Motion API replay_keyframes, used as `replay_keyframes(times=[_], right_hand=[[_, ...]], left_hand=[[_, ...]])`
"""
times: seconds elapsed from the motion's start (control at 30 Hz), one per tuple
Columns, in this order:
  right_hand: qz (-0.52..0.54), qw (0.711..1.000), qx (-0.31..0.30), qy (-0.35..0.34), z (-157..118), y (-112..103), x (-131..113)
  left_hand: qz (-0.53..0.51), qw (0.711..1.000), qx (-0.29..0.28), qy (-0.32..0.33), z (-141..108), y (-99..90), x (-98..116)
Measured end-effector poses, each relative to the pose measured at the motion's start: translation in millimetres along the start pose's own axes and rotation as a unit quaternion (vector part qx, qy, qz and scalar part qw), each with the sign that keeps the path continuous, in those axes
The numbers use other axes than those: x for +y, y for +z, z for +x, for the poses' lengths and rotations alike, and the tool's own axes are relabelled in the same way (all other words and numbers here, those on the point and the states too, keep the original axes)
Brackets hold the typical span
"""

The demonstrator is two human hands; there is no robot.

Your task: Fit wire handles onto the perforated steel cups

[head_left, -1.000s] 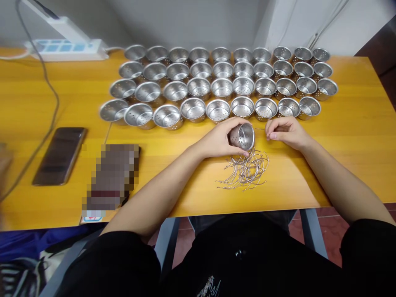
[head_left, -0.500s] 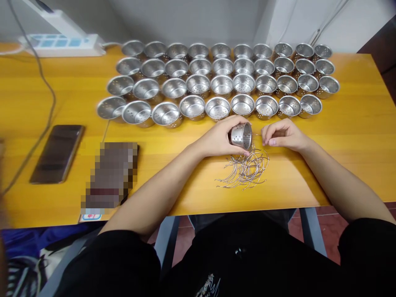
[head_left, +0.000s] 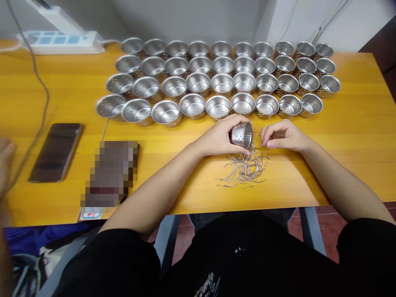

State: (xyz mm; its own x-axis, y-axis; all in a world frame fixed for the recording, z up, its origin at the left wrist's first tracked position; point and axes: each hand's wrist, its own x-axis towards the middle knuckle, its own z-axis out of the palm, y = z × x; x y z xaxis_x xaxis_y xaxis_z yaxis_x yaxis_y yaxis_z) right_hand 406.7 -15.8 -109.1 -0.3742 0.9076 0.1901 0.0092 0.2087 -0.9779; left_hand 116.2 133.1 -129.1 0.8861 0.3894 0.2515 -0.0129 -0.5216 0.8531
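Four rows of cups (head_left: 218,108) line twelve o'clock in the head view, and nearer in, the left hand (head_left: 221,136) wraps thumb and fingers, half-curled, round one held cup (head_left: 239,134), tipped with its mouth to three o'clock. On that side the right hand (head_left: 283,134) pinches thumb and fingertips together on a thin wire (head_left: 256,134) reaching towards the rim; whether it touches can't be told. Loose wires (head_left: 246,168) sprawl at the held cup's six o'clock; a phone (head_left: 55,152) lies out at nine.

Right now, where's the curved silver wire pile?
In the head view, the wire pile lies on the yellow wooden table, right of centre, just below the perforated silver metal cup in the left hand.
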Motion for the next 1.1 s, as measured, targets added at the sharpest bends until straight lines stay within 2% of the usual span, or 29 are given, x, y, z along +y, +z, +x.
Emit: replay_keyframes(times=[0.37,0.77,1.1], right_hand=[[-0.001,1.000,-0.008,-0.020,1.3,7.0,-4.1],[-0.028,0.999,0.025,-0.009,-0.6,13.3,-2.4],[-0.032,0.999,0.034,-0.028,0.1,13.8,-2.1]], left_hand=[[0.003,1.000,-0.003,0.011,-0.2,-1.3,1.1],[-0.003,1.000,-0.001,0.006,0.0,-1.6,-0.1],[0.008,1.000,-0.005,0.010,-0.2,-0.8,-1.9]])
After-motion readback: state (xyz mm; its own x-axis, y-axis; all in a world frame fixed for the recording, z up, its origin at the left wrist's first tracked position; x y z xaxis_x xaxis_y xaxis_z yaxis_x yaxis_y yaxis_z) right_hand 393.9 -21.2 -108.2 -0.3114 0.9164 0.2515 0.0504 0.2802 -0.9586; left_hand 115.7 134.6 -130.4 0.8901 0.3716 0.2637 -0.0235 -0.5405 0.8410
